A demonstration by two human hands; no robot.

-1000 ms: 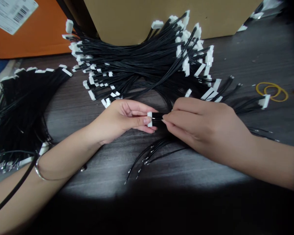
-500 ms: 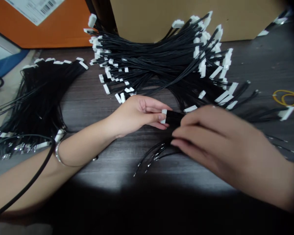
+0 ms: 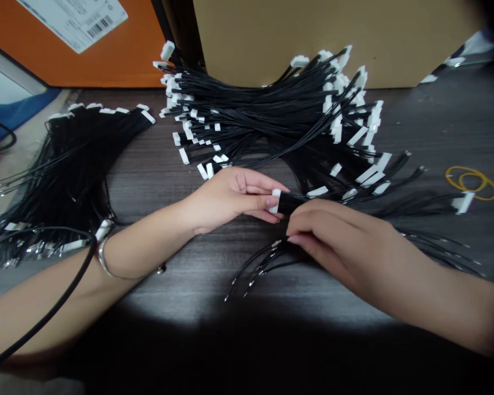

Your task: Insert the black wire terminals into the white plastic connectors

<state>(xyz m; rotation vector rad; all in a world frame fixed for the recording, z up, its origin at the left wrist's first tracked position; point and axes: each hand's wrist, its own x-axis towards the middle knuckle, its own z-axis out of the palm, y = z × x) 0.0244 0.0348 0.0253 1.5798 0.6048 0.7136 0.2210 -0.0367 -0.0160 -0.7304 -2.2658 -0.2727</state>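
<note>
Between thumb and fingers, my left hand (image 3: 242, 195) pinches a white connector (image 3: 276, 201) from which black wires run right. My right hand (image 3: 341, 236) is closed just beside it, over those wires; what its fingertips grip is largely hidden. Loose black wires (image 3: 259, 263) with small metal tips stick out below my right fingertips. Behind both hands lies a large pile of black cables (image 3: 255, 101) with white connectors at both sides.
Another bundle of black cables (image 3: 78, 159) lies at the left. An orange box (image 3: 119, 60) and a brown cardboard box (image 3: 313, 33) stand at the back. Yellow loops (image 3: 472, 183) lie on the dark table (image 3: 181, 296) at the right.
The view has shifted, so the boxes and cable piles appear lower. My right hand has moved slightly left, closer to the connector. My left hand keeps its pinch.
</note>
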